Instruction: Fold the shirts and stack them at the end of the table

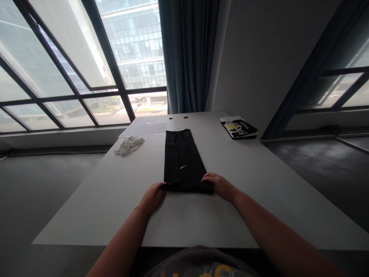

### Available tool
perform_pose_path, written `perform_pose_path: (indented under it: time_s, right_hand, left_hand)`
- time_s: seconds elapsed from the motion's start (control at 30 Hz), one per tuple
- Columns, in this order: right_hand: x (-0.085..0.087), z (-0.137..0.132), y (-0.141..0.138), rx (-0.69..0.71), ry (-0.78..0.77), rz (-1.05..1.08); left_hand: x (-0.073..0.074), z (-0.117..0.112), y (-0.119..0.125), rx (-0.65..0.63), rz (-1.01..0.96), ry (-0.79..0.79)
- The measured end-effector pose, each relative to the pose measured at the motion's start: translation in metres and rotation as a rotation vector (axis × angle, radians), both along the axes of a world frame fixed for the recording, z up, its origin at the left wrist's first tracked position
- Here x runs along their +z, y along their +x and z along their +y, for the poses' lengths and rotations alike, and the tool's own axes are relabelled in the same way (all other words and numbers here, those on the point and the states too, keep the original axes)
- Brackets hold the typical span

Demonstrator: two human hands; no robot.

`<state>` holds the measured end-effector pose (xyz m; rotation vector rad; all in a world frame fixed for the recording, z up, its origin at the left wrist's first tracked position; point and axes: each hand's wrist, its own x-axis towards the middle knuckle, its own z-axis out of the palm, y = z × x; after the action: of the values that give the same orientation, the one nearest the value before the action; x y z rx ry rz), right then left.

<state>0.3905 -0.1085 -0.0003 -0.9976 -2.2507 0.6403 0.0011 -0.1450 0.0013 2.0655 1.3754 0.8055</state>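
Note:
A folded black garment (pixel 184 154) lies lengthwise on the white table, with a small white mark on its upper face. Its near edge is turned over into a thicker fold. My left hand (pixel 154 197) grips the near left corner, fingers closed at the cloth's edge. At the near right corner, my right hand (pixel 219 185) holds the fold, its fingers resting over the top and the thumb hidden. The cloth between both hands looks flat against the table.
On the white table (pixel 230 215), a crumpled pale cloth (pixel 129 146) lies at the left, near paper sheets (pixel 147 126). A black, white and yellow book or packet (pixel 238 127) sits at the back right. Windows and a blue curtain (pixel 188 57) stand beyond.

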Motion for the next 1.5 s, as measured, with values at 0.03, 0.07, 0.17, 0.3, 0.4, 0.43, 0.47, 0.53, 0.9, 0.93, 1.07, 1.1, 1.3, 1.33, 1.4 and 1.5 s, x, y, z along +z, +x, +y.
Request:
perform_pose_path:
  time_s: [0.03,0.07,0.17,0.3,0.4,0.43,0.47,0.53,0.9,0.93,1.07,1.1,1.3,1.33,1.4,1.5]
  right_hand:
    - [0.001,0.000,-0.001,0.011,0.003,0.012]
    - [0.002,0.000,-0.003,0.023,0.004,0.033]
    - [0.003,-0.003,-0.005,0.043,-0.018,0.110]
    - [0.009,-0.011,-0.009,-0.026,-0.104,0.174]
    - [0.016,-0.019,-0.012,-0.034,-0.179,0.177]
    - [0.018,-0.022,-0.013,-0.028,-0.212,0.175]
    - [0.020,-0.024,-0.014,-0.021,-0.248,0.175]
    - [0.022,-0.029,-0.015,-0.002,-0.323,0.186]
    - [0.025,0.035,-0.027,-0.354,-0.283,0.023]
    - [0.022,0.040,-0.028,-0.413,-0.209,-0.060]
    - [0.009,0.041,-0.030,-0.492,-0.073,-0.242]
    - [0.007,0.039,-0.029,-0.492,-0.058,-0.249]
    - [0.006,0.035,-0.024,-0.505,-0.076,-0.206]
    - [0.007,0.035,-0.023,-0.498,-0.088,-0.183]
    - [0.009,0.032,-0.023,-0.470,-0.105,-0.124]
    - [0.012,0.017,-0.024,-0.418,-0.140,-0.050]
  left_hand:
    - [0.001,0.000,0.000,0.007,-0.005,-0.004]
    - [0.001,-0.001,0.000,0.013,-0.010,-0.004]
    - [0.004,-0.002,0.000,0.023,-0.022,0.018]
    - [0.009,-0.003,0.001,0.065,-0.009,0.099]
    - [0.012,-0.007,0.001,0.089,-0.002,0.097]
    - [0.013,-0.010,0.001,0.086,-0.007,0.081]
    - [0.014,-0.013,0.001,0.079,-0.015,0.064]
    - [0.018,-0.018,0.000,0.065,-0.034,0.046]
    - [0.037,0.060,0.017,0.253,0.198,-0.108]
    - [0.033,0.069,0.018,0.276,0.253,-0.127]
    - [0.016,0.082,0.019,0.363,0.389,-0.121]
    - [0.013,0.082,0.019,0.374,0.396,-0.107]
    - [0.010,0.084,0.019,0.354,0.300,-0.033]
    - [0.011,0.085,0.019,0.341,0.270,-0.025]
    - [0.012,0.085,0.017,0.319,0.211,-0.031]
    - [0.015,0.071,0.012,0.291,0.158,-0.068]
